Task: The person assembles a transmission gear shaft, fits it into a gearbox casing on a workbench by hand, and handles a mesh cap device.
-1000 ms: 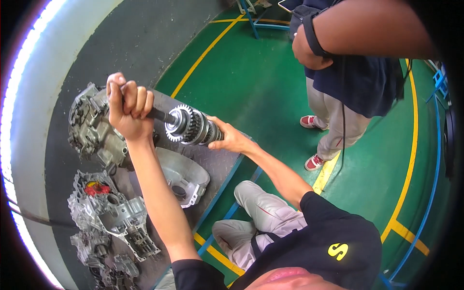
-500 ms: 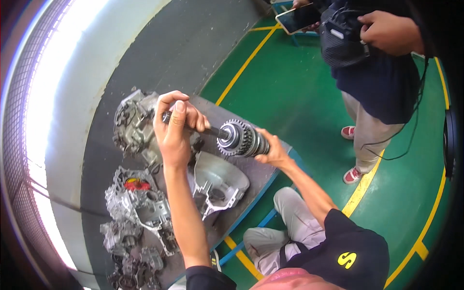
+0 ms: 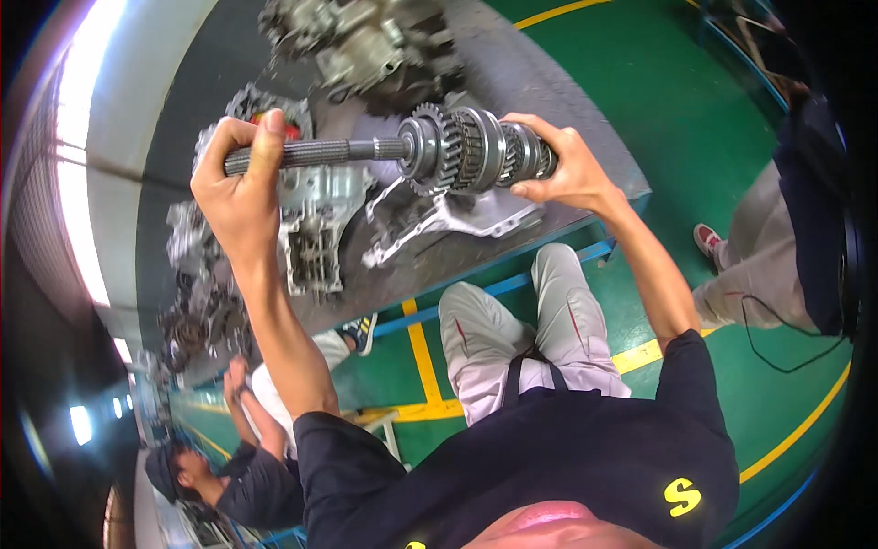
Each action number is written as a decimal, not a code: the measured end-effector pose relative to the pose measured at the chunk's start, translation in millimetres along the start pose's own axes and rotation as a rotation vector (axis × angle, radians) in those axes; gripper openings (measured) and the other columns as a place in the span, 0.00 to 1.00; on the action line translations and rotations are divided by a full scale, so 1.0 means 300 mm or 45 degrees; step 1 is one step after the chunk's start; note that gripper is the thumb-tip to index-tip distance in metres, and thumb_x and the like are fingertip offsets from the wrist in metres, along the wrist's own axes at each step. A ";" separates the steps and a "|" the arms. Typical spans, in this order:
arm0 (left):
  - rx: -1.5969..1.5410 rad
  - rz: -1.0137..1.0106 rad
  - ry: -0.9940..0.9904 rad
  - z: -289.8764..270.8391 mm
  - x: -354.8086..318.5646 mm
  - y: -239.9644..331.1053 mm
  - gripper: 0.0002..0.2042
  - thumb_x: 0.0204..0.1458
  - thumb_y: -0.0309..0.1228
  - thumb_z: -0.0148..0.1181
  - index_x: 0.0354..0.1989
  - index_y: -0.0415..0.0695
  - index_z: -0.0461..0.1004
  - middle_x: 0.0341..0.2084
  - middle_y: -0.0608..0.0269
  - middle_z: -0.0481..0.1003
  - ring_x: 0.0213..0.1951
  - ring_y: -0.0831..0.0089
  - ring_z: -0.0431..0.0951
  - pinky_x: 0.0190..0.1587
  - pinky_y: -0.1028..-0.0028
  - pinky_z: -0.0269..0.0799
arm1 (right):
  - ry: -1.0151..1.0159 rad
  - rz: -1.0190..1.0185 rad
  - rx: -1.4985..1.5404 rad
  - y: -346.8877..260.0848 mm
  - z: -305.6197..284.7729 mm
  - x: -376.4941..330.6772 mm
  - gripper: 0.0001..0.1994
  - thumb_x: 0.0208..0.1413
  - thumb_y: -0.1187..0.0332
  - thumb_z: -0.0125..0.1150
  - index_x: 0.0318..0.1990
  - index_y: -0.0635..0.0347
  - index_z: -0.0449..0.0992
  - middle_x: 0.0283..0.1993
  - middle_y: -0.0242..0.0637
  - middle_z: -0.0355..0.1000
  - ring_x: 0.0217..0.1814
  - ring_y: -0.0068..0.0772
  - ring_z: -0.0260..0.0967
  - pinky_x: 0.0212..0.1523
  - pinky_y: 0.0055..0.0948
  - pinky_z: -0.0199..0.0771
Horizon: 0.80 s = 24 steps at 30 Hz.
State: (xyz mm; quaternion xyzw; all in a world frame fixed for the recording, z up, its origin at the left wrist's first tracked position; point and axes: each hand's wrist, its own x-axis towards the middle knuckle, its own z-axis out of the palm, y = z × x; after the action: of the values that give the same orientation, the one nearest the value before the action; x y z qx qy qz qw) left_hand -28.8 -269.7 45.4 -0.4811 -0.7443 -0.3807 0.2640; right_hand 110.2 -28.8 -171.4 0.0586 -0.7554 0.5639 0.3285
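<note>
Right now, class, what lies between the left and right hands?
In the head view, a splined rod extends from the left hand into stacked gears, which end at the right hand.

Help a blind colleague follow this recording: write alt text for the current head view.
A person's left hand and right hand hold a geared metal shaft crosswise, the left gripping its splined end, the right its geared end. Metal housings lie on a dark tabletop; other people are nearby.

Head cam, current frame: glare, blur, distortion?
Head view: glare blows out the long white strip at left; the grey metal casing at top looks smeared; the yellow floor line bows near the rim; the grey steel shaft with toothed gears looks sharper.
</note>
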 end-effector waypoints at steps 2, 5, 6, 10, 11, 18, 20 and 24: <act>-0.091 -0.147 0.068 -0.065 -0.059 -0.059 0.17 0.60 0.37 0.61 0.21 0.45 0.66 0.15 0.76 0.61 0.17 0.88 0.58 0.18 0.83 0.49 | -0.076 -0.060 -0.076 -0.011 0.063 0.049 0.36 0.38 0.54 0.74 0.56 0.59 0.71 0.36 0.42 0.78 0.36 0.35 0.78 0.43 0.32 0.75; -0.131 -0.354 0.184 -0.125 -0.164 -0.161 0.18 0.61 0.39 0.60 0.21 0.46 0.65 0.14 0.75 0.61 0.16 0.87 0.60 0.18 0.84 0.51 | -0.267 0.029 -0.152 -0.039 0.131 0.115 0.37 0.39 0.50 0.71 0.57 0.62 0.70 0.37 0.45 0.78 0.37 0.37 0.77 0.44 0.33 0.74; -0.163 -0.374 0.231 -0.142 -0.210 -0.215 0.17 0.61 0.39 0.59 0.22 0.46 0.66 0.13 0.75 0.61 0.15 0.87 0.60 0.17 0.84 0.51 | -0.358 0.076 -0.212 -0.049 0.160 0.134 0.38 0.39 0.50 0.70 0.56 0.64 0.70 0.38 0.44 0.78 0.37 0.35 0.76 0.45 0.33 0.74; -0.476 -0.603 0.347 -0.169 -0.359 -0.332 0.17 0.61 0.37 0.59 0.22 0.45 0.65 0.14 0.75 0.63 0.14 0.88 0.60 0.15 0.84 0.54 | -0.566 0.139 -0.331 -0.110 0.230 0.184 0.36 0.41 0.50 0.69 0.56 0.66 0.70 0.37 0.47 0.78 0.35 0.37 0.75 0.43 0.34 0.73; -0.531 -0.637 0.365 -0.170 -0.392 -0.358 0.17 0.62 0.37 0.58 0.23 0.45 0.65 0.14 0.75 0.62 0.13 0.88 0.60 0.15 0.83 0.54 | -0.615 0.153 -0.328 -0.099 0.246 0.192 0.35 0.42 0.51 0.69 0.55 0.66 0.70 0.35 0.46 0.77 0.35 0.36 0.76 0.42 0.35 0.73; -0.879 -0.830 0.475 -0.126 -0.537 -0.559 0.14 0.65 0.36 0.50 0.27 0.44 0.64 0.13 0.73 0.60 0.12 0.86 0.56 0.15 0.81 0.49 | -0.708 0.181 -0.462 -0.071 0.355 0.281 0.34 0.45 0.52 0.68 0.56 0.66 0.71 0.33 0.44 0.78 0.33 0.33 0.76 0.40 0.33 0.74; -0.929 -0.905 0.473 -0.104 -0.587 -0.594 0.14 0.65 0.36 0.50 0.27 0.44 0.63 0.13 0.73 0.60 0.13 0.86 0.56 0.15 0.81 0.48 | -0.708 0.103 -0.553 -0.042 0.369 0.281 0.34 0.45 0.52 0.68 0.57 0.66 0.71 0.31 0.44 0.78 0.31 0.32 0.77 0.40 0.33 0.75; -1.032 -1.021 0.526 -0.026 -0.657 -0.656 0.14 0.65 0.37 0.48 0.28 0.44 0.63 0.11 0.76 0.55 0.11 0.87 0.50 0.14 0.80 0.43 | -0.775 0.240 -0.585 -0.034 0.376 0.279 0.36 0.43 0.50 0.67 0.58 0.65 0.69 0.30 0.46 0.78 0.32 0.36 0.77 0.42 0.35 0.75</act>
State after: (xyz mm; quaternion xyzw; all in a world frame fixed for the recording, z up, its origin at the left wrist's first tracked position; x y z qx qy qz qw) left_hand -130.7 -426.2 -161.3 -0.1415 -0.5967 -0.7892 0.0349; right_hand 1.3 -109.3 -132.6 0.0785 -0.9269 0.3648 0.0408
